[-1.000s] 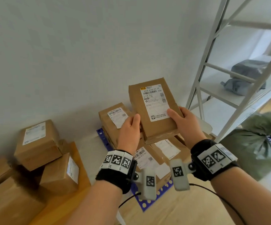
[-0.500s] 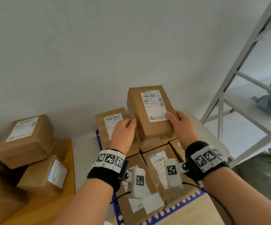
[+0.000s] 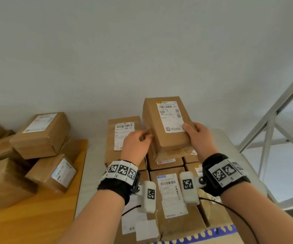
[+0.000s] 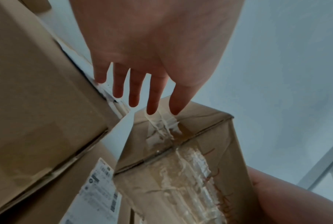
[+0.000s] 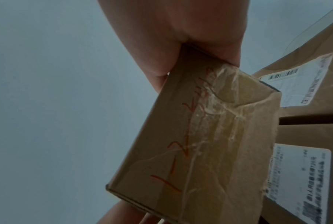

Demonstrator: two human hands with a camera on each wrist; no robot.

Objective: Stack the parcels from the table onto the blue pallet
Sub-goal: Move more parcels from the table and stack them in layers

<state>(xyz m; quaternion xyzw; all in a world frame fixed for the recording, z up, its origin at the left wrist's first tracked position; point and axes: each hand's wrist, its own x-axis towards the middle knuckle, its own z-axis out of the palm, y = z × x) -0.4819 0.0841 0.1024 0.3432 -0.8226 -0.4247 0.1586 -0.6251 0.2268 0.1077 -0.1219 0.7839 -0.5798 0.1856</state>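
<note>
Parcel in hand: a long brown parcel [image 3: 166, 127] with a white shipping label is held over the far right of the stack, its near end low and just above, or perhaps already touching, the boxes beneath; the head view does not settle which.
Right hand: the right hand [image 3: 197, 138] grips the parcel's right near corner, thumb on the labelled top and fingers under the side.
Left hand: the left hand [image 3: 136, 145] lies against the parcel's left side with fingers straight and spread, holding nothing, steadying at most.
Done so far: several parcels already sit packed together on the blue pallet [image 3: 203, 235], among them a tall labelled box [image 3: 123, 138] at the far left and a flatter one [image 3: 170, 194] nearer the camera.
Left to do: this parcel has yet to be let go, and a loose heap of parcels [image 3: 42, 136] waits on the wooden table [image 3: 42, 213] to the left, so I judge the job somewhere past its start and well short of its end.
Surface: only a studded strip of the pallet's near edge shows; boxes cover the rest.
Room: a plain pale wall [image 3: 142, 50] stands close behind, and a white metal rack frame [image 3: 272, 124] rises at the right.
</note>
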